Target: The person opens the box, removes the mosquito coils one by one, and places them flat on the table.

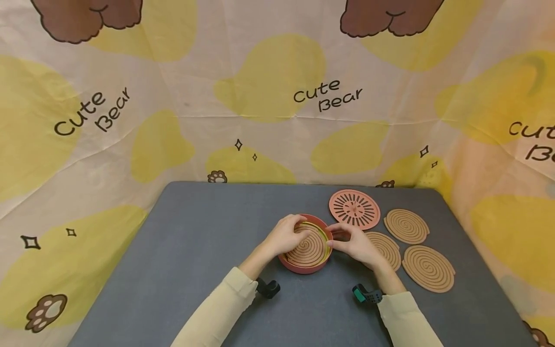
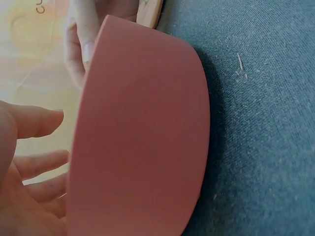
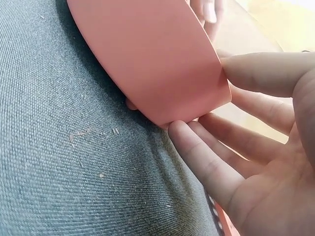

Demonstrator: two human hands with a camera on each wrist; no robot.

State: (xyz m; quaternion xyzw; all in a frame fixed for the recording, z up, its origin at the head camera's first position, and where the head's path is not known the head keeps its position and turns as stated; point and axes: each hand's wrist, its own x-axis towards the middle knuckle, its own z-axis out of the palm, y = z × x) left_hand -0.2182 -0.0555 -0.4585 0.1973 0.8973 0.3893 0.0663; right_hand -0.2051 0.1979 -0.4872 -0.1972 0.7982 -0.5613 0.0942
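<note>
A round reddish-pink mosquito coil box (image 1: 303, 270) stands on the table with a tan mosquito coil (image 1: 305, 248) lying inside. A yellow-green band (image 1: 324, 236) shows between coil and wall. My left hand (image 1: 284, 236) reaches over the box's left side, thumb above the coil and fingers near the far rim. In the left wrist view its thumb (image 2: 42, 120) and fingers are spread apart behind the box wall. My right hand (image 1: 357, 246) holds the right side of the box. Its thumb (image 3: 266, 73) is at the rim, with fingertips against the outer wall.
Behind and right of the box lies a pink slotted lid (image 1: 354, 209). Three more coils rest to the right: one at the back (image 1: 406, 226), one in front (image 1: 428, 268), and one partly behind my right hand (image 1: 386, 248). A printed cloth (image 1: 269, 77) hangs behind the grey table (image 1: 208, 241).
</note>
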